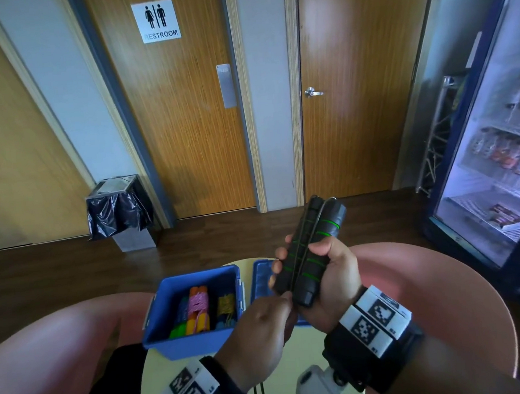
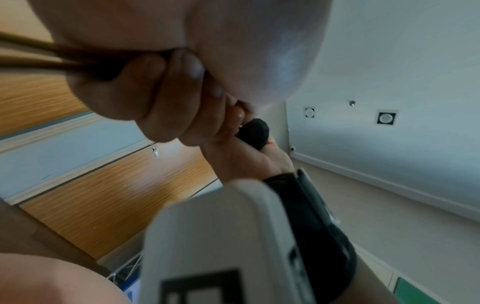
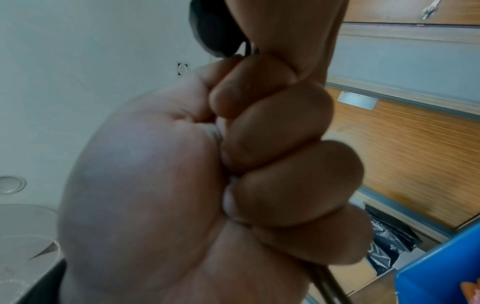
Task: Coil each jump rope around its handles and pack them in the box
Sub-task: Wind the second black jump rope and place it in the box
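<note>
Our left hand [image 1: 262, 329] pinches the thin dark cord [image 2: 39, 59] at the base of two black, foam-textured cylindrical handles [image 1: 309, 255] ringed in green, which our right hand [image 1: 329, 281] grips side by side, tilted upward above the round pale table [image 1: 160, 376]; beyond, the open blue plastic box [image 1: 195, 343] holds bright coiled ropes [image 1: 199, 308]

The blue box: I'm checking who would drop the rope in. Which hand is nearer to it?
Left. The left hand hovers by the blue box, at its right wall, pinching the cord. The right hand grips the black handles farther right and higher.
</note>
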The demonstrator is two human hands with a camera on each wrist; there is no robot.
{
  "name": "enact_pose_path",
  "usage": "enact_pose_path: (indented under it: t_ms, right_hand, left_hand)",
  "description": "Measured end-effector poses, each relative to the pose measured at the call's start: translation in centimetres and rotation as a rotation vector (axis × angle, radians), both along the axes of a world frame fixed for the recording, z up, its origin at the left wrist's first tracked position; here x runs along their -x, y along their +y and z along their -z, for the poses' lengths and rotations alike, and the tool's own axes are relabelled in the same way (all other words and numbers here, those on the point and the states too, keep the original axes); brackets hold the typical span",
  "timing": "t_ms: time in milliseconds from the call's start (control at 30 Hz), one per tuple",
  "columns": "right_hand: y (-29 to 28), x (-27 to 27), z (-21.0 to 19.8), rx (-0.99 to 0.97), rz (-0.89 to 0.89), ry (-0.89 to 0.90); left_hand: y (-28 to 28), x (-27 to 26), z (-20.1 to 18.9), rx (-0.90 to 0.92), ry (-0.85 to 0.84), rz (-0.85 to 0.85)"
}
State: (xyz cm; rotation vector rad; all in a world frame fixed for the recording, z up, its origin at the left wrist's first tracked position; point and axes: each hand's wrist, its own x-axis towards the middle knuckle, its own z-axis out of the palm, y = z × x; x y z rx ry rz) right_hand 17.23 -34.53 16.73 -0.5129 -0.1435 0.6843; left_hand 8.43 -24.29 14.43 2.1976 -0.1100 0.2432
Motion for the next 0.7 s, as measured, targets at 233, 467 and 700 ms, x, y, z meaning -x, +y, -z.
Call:
enact_pose_path:
  t_ms: [233, 467, 700]
  right_hand:
    - [0.2, 0.1, -0.3, 0.106, 0.028, 0.037]
    - [0.4, -0.9, 0.0, 0.205, 0.117, 0.058]
    - [0.6, -1.3, 0.8, 0.233, 0.16, -0.068]
  left_hand:
    - [0.3, -0.1, 1.1, -0.077, -0.06, 0.065]
    - [0.0, -0.3, -0.4, 0.32, 0.272, 0.014]
    - [-0.9, -2.2, -0.6, 0.313, 0.135, -0.151]
